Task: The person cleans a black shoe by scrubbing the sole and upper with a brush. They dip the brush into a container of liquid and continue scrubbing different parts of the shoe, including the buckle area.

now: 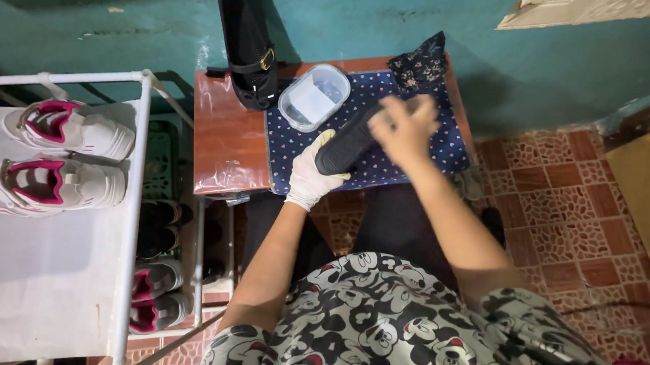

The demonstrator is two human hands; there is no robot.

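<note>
Black shoe (345,144), a flat slip-on with a dark textured upper, lies tilted over the blue dotted cloth (447,149) on the small brown tabletop (226,135). Its toe points toward the person and its heel end is hidden under the right hand. The left hand (312,173), in a white glove, cups the toe end from below, fingers curled around it. The right hand (405,126) is bare and blurred; it rests on the upper end of the shoe with fingers bent, and whether it pinches anything cannot be told.

Just behind the shoe stands a clear plastic tub (314,97) with rounded corners and something pale inside. To its left a second black shoe (248,39) with a strap and gold buckle leans upright against the teal wall (124,20), its toe on the tabletop. A dark patterned rag (421,64) sits at the far right corner of the cloth.

On the left, a white rack (135,193) carries a pair of white sneakers (60,155) with pink linings on its top shelf, and more shoes show on the shelves below. Red patterned tiles (564,212) cover the floor.
</note>
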